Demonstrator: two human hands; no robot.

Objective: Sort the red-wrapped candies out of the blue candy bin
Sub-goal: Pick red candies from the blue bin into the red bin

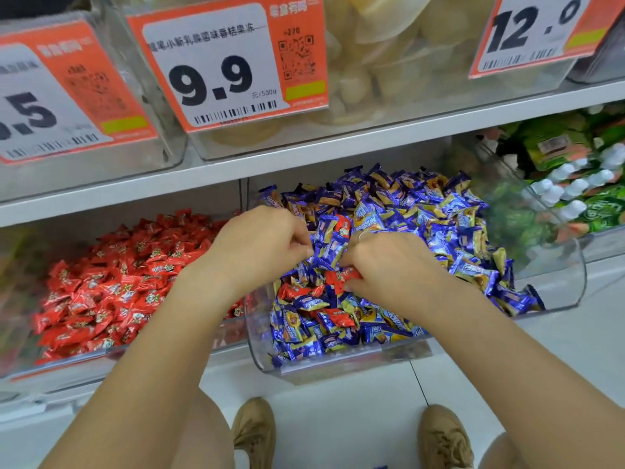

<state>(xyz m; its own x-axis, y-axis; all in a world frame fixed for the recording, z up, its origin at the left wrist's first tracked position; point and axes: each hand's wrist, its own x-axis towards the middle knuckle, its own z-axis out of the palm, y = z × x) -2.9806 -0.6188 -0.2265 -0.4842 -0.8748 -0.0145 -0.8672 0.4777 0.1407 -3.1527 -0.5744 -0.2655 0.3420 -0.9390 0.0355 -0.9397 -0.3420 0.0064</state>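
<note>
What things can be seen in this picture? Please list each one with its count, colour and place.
blue candy bin: one, clear plastic, lower shelf, centre.
blue candies: many, blue and yellow, filling that bin.
red-wrapped candies: several, red, mixed among the blue ones near the hands.
red candy bin: one, full of red candies, left of the blue bin.
price tags: three, orange and white, on the upper bins.
green packets: several, right bin.
shoes: two, tan, on the floor.
left hand: one, fingers curled in the candies.
right hand: one, pinching a red candy.
</note>
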